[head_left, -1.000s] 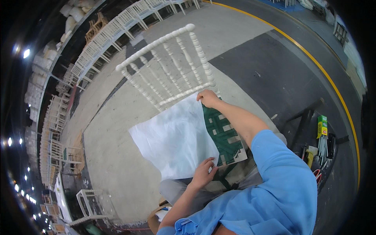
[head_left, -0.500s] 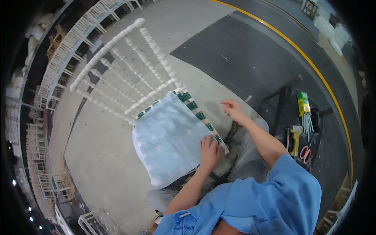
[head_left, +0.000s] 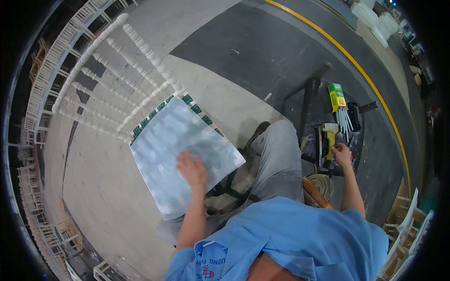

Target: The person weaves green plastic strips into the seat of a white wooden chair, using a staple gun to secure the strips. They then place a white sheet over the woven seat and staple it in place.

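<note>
A white chair with a turned-spindle back (head_left: 150, 54) stands before me. Over its seat lies a pale blue-white sheet of cloth (head_left: 164, 136), and green webbing (head_left: 196, 108) shows along the seat's back and right edges. My left hand (head_left: 191, 171) is on or just above the cloth, fingers apart and a little blurred, holding nothing. Off to the right, my right hand (head_left: 343, 154) has its fingers closed round the handle of a yellow-green staple gun (head_left: 330, 133), which lies on a black stool-like stand (head_left: 309, 150).
On the stand are a green-and-yellow box (head_left: 336, 96) and grey-white staple strips (head_left: 344, 122). Below it lies a coiled hose (head_left: 323, 185) beside a wooden bar (head_left: 315, 191). Rows of white chairs (head_left: 51, 89) line the left. A yellow line (head_left: 347, 51) curves across the floor.
My right hand has gone from beside the seat to the staple gun on the stand. My left hand has left the cloth's right edge for its middle. The view has shifted right.
</note>
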Action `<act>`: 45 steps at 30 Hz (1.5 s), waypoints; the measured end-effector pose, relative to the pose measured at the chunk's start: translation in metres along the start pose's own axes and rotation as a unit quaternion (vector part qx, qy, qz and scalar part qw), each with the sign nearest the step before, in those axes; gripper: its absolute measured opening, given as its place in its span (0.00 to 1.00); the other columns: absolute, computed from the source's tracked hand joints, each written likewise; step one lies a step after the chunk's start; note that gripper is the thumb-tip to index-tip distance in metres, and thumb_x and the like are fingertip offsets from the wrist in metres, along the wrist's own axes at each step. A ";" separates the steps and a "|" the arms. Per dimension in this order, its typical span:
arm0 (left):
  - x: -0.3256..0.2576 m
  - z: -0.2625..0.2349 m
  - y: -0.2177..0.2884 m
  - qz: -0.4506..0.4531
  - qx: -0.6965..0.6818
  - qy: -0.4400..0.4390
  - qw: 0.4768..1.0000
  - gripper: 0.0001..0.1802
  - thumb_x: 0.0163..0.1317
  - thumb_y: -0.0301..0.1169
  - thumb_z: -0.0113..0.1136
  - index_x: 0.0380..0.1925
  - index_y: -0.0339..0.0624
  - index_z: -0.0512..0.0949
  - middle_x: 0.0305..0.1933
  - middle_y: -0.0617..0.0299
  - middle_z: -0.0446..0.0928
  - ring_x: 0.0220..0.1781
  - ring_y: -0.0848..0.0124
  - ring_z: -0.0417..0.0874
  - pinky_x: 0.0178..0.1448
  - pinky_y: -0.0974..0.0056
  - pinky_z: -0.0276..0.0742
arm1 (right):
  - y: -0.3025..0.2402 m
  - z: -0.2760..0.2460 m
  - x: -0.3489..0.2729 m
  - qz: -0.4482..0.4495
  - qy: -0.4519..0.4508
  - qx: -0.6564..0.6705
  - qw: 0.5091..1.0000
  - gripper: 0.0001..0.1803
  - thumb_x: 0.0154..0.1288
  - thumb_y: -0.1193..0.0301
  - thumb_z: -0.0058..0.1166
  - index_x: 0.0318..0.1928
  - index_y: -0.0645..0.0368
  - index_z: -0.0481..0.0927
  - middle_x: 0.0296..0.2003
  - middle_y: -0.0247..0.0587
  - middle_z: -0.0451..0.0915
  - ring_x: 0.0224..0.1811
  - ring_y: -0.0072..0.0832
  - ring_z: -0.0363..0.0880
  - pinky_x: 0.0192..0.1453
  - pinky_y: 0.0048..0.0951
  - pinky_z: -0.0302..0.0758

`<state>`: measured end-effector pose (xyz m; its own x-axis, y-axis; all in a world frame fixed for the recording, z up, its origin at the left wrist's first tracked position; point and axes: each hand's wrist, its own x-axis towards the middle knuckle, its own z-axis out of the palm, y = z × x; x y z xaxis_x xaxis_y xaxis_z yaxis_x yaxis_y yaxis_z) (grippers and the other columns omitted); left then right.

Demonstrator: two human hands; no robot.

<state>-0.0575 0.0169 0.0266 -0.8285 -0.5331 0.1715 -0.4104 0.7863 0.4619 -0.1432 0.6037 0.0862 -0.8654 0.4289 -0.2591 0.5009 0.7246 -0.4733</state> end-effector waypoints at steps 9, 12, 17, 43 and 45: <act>0.056 -0.018 -0.053 0.023 0.147 -0.061 0.987 0.34 0.75 0.50 0.51 0.78 0.53 0.63 0.84 0.50 0.54 0.83 0.34 0.49 0.82 0.32 0.42 | -0.030 0.012 0.024 0.015 -0.039 0.034 0.999 0.25 0.56 0.71 0.73 0.52 0.69 0.82 0.40 0.46 0.87 0.40 0.31 0.86 0.47 0.33 0.79; 0.057 -0.020 -0.053 0.042 0.138 -0.071 0.987 0.37 0.74 0.51 0.52 0.80 0.54 0.60 0.85 0.49 0.50 0.84 0.35 0.47 0.82 0.32 0.41 | -0.044 0.005 0.023 0.019 -0.032 0.022 0.999 0.26 0.54 0.75 0.70 0.54 0.69 0.78 0.43 0.44 0.85 0.42 0.32 0.84 0.48 0.33 0.78; 0.004 -0.020 0.015 0.211 0.051 -0.155 0.964 0.50 0.65 0.55 0.63 0.81 0.48 0.55 0.86 0.47 0.48 0.85 0.36 0.46 0.82 0.30 0.40 | -0.059 -0.002 -0.012 -0.020 -0.039 0.215 0.976 0.28 0.52 0.80 0.66 0.56 0.67 0.76 0.44 0.41 0.81 0.42 0.31 0.80 0.48 0.32 0.77; -0.043 0.048 0.065 0.286 0.039 -0.167 0.943 0.37 0.72 0.46 0.55 0.79 0.51 0.60 0.84 0.65 0.55 0.85 0.44 0.48 0.84 0.36 0.43 | -0.249 -0.008 -0.082 -0.268 -0.371 0.208 0.864 0.30 0.62 0.69 0.75 0.62 0.66 0.79 0.53 0.41 0.85 0.52 0.26 0.84 0.59 0.31 0.79; -0.046 0.048 0.063 0.297 0.033 -0.162 0.941 0.36 0.73 0.45 0.55 0.78 0.51 0.62 0.84 0.65 0.56 0.85 0.44 0.48 0.84 0.36 0.43 | -0.262 0.003 -0.086 -0.288 -0.418 0.166 0.846 0.31 0.63 0.70 0.73 0.64 0.65 0.77 0.52 0.39 0.85 0.51 0.25 0.82 0.58 0.30 0.79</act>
<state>-0.0632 0.1060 0.0054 -0.9874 0.1200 0.1032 0.1466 0.9391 0.3109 -0.1995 0.3753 0.2296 -0.7420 -0.5749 -0.3449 0.0818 0.4330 -0.8977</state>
